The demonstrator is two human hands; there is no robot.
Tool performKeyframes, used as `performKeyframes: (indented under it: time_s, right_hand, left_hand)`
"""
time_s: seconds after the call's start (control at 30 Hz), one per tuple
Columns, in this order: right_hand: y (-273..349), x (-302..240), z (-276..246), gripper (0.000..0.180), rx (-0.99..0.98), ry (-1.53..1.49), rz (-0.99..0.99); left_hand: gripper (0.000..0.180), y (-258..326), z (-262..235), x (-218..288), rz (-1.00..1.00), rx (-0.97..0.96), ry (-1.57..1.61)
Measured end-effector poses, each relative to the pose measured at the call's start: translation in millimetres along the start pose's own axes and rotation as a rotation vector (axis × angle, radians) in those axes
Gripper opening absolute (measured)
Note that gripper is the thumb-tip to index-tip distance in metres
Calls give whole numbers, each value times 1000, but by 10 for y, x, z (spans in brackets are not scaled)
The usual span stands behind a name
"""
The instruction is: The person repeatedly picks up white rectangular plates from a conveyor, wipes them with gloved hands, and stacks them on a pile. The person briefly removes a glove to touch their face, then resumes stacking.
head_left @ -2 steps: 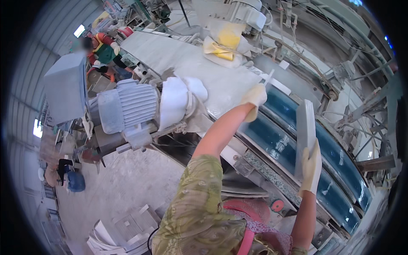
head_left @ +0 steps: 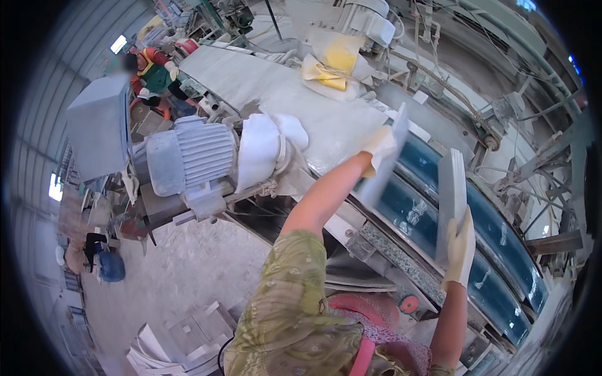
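My left hand (head_left: 380, 149), in a pale glove, is closed on a flat white slab (head_left: 384, 170) like a tile. It holds the slab on edge above the near end of the blue conveyor belts (head_left: 407, 210); motion blurs the slab. Further right, my right hand (head_left: 461, 244), also gloved, grips the lower end of a stack of thin white slabs (head_left: 452, 188). This stack stands on edge over the blue belts, its layered edges showing at the top. The fingers behind the stack are partly hidden.
A wide, pale wet belt (head_left: 269, 84) runs away to the upper left. A dusty motor (head_left: 191, 156) stands at its left side, beside a white-wrapped part. A yellow and white bundle (head_left: 329, 72) lies on the far side. A co-worker (head_left: 153, 72) is at the upper left.
The slab in my left hand has turned, so more of its flat face shows instead of a thin edge. My right hand and its stack have hardly moved.
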State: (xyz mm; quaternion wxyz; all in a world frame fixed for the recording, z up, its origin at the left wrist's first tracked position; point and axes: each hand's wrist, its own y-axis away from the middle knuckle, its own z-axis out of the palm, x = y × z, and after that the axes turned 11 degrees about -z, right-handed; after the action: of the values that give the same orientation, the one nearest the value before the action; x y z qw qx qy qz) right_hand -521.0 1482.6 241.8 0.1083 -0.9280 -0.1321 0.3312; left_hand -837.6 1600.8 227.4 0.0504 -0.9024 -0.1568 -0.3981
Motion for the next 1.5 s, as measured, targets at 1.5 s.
performKeyframes:
  time_s: [1.5]
  right_hand:
    - [1,-34,-203,69,-48,43,56]
  left_hand:
    - [31,-291,-523,-288,-73,38,-362]
